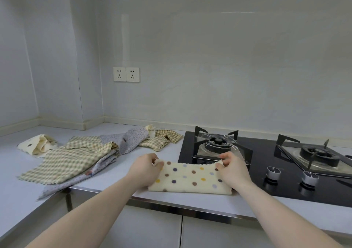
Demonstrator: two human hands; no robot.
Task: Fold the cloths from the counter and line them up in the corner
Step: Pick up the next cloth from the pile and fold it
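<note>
I find no readable text, label, brand, number or sign anywhere in the head view
</note>
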